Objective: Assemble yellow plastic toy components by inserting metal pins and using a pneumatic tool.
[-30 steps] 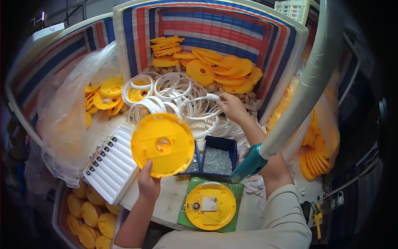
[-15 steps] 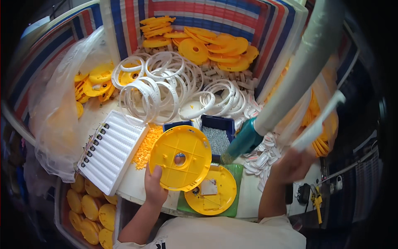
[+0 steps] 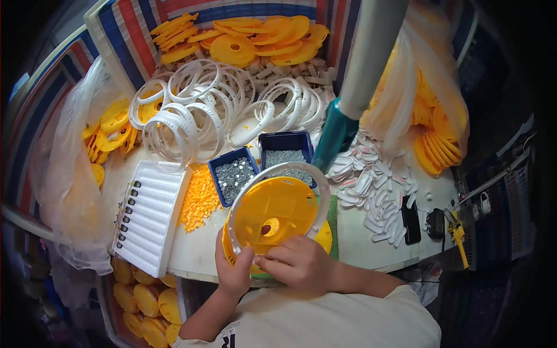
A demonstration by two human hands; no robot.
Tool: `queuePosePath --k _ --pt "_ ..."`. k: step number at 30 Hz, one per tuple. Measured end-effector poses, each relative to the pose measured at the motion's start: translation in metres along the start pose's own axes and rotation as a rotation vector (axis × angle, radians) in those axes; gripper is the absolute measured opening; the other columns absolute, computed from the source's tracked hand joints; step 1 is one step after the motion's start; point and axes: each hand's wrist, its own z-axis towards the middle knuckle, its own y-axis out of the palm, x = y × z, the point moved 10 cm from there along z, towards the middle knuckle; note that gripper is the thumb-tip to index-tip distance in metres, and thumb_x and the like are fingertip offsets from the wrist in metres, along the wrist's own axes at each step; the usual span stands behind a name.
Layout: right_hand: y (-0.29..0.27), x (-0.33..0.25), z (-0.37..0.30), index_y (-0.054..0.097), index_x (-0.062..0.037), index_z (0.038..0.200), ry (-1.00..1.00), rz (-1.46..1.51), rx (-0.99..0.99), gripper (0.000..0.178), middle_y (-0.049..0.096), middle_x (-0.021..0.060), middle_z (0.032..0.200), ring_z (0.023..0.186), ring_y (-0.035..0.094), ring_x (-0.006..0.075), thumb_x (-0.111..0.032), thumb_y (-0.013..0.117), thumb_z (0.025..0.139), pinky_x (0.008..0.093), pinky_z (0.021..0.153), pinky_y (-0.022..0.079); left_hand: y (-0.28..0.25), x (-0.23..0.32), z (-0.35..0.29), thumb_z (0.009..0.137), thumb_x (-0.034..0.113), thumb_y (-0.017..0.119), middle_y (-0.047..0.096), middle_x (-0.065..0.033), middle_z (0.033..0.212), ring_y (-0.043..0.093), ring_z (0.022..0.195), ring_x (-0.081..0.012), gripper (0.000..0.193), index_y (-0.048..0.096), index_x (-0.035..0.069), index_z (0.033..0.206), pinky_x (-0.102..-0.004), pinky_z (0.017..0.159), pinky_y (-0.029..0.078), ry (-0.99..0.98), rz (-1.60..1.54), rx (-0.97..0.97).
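Observation:
My left hand (image 3: 233, 267) grips the near left edge of a round yellow plastic disc (image 3: 284, 203) with a hole in its middle, thumb on top. A white plastic ring (image 3: 321, 216) lies over the disc, tilted, its far side standing out past the disc's edge. My right hand (image 3: 299, 264) is closed at the ring's near edge, fingers curled and close to the left thumb; the exact contact is partly hidden. Beneath them, a second yellow disc (image 3: 326, 236) rests on a green mat (image 3: 333, 211), mostly covered.
Blue bins (image 3: 231, 180) of small metal parts stand beyond my hands, beside orange pieces (image 3: 200, 200) and a white foam tray (image 3: 152, 217). White rings (image 3: 194, 116) and yellow discs (image 3: 232, 51) lie farther back. A grey post (image 3: 371, 64) rises right of centre, near white parts (image 3: 371, 185).
My right hand has come in from the far right, bringing the white ring onto the held yellow disc. The disc has tilted, and the view has shifted.

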Motion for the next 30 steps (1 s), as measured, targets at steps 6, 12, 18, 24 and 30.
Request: queuePosePath --k 6,12,18,24,30 --pt "-0.078 0.014 0.039 0.071 -0.0091 0.122 0.081 -0.176 0.320 0.037 0.071 0.0067 0.106 0.102 0.069 0.0270 -0.012 0.080 0.086 0.0380 0.077 0.055 -0.014 0.019 0.015 0.096 0.017 0.070 0.061 -0.0123 0.140 0.059 0.128 -0.0204 0.066 0.045 -0.003 0.153 -0.0376 0.112 0.046 -0.269 -0.087 -0.077" --pt "-0.030 0.090 0.042 0.066 -0.0023 0.121 0.528 0.175 -0.058 0.022 0.073 0.0154 0.092 0.084 0.071 0.0374 -0.013 0.065 0.102 0.0395 0.075 0.056 -0.010 0.036 0.014 0.100 0.049 0.060 0.055 -0.0173 0.152 0.057 0.138 -0.0269 0.081 0.038 -0.004 0.158 -0.0410 0.117 0.044 -0.304 -0.203 -0.312" --pt "-0.004 0.114 0.008 0.066 -0.0003 0.116 0.790 0.397 0.178 0.020 0.068 0.0068 0.080 0.073 0.062 0.0083 -0.015 0.054 0.110 0.0280 0.066 0.048 -0.019 0.025 -0.017 0.099 0.078 0.044 0.043 -0.0178 0.164 0.048 0.148 -0.0324 0.100 0.030 0.004 0.165 -0.0460 0.124 0.038 -0.175 -0.351 -0.180" --pt "0.025 0.115 -0.004 0.060 0.0019 0.118 0.867 0.510 0.140 0.019 0.070 0.0078 0.087 0.075 0.064 0.0092 -0.014 0.051 0.111 0.0283 0.067 0.051 -0.028 0.047 -0.022 0.107 0.063 0.040 0.046 -0.0245 0.160 0.048 0.147 -0.0401 0.085 0.031 0.000 0.163 -0.0496 0.122 0.040 0.021 -0.065 -0.052" --pt "-0.009 0.110 0.008 0.057 0.0013 0.117 0.592 0.343 0.208 0.014 0.073 0.0145 0.110 0.086 0.070 0.0135 -0.009 0.055 0.109 0.0287 0.077 0.057 -0.043 0.020 -0.007 0.109 0.066 0.032 0.048 -0.0247 0.158 0.053 0.143 -0.0362 0.088 0.032 -0.004 0.161 -0.0494 0.121 0.043 -0.174 -0.374 -0.130"
